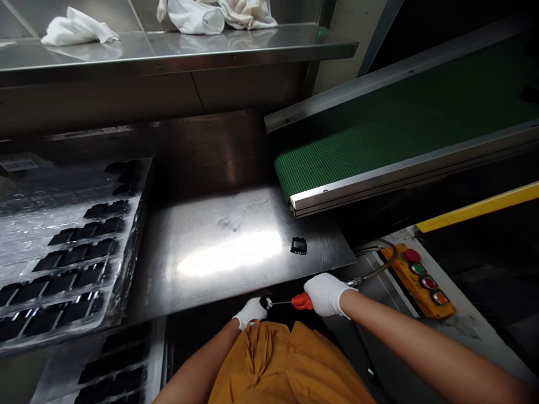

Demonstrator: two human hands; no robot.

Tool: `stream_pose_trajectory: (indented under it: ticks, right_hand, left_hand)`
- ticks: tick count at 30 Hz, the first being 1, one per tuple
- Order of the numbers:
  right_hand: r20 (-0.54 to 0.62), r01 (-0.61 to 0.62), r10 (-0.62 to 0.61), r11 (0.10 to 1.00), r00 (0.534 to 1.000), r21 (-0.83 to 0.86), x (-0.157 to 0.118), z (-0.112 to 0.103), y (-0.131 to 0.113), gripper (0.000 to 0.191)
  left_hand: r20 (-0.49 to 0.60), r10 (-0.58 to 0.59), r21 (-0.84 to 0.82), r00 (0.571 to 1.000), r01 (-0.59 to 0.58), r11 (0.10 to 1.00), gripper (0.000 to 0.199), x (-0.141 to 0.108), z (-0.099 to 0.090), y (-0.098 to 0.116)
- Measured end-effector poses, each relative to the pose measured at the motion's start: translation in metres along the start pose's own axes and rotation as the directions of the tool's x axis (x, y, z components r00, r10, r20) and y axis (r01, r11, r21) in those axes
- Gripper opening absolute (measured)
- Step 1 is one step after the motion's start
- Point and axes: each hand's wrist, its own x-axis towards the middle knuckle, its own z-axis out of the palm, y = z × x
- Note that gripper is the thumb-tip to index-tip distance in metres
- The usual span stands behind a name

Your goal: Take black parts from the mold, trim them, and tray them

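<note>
Being clenched in the gloved right hand (325, 294), a red-handled screwdriver (302, 301) is held level, its tip meeting a small black part (265, 303) pinched by the gloved left hand (251, 313), just off the front edge of a steel table (202, 286).

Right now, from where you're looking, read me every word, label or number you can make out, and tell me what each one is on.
White label on the clear plastic tray: a barcode and small print, too small to read.
Yellow button box: no readable words on it or its buttons.
Nothing else in view can be read.
</note>
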Motion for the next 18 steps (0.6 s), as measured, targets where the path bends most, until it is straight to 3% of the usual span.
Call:
stream_pose_trajectory:
  ticks: [4, 11, 18]
  right_hand:
    - [-0.003, -0.027, 0.028, 1.0, 1.0, 0.015, -0.004, -0.001, 0.01, 0.026]
    - [0.014, -0.009, 0.008, 0.999, 1.0, 0.053, -0.005, 0.0, 0.009, 0.028]
    - [0.008, -0.003, 0.003, 0.998, 1.0, 0.063, -0.004, -0.002, 0.007, 0.028]
  left_hand:
    - [0.015, 0.116, 0.212, 0.993, -0.117, 0.97, 0.032, 0.003, 0.003, -0.003]
    - [0.071, 0.27, 0.34, 0.96, -0.278, 0.898, 0.042, -0.001, 0.008, -0.002]
    - [0.024, 0.233, 0.465, 0.972, -0.217, 0.858, 0.046, -0.006, 0.01, 0.006]
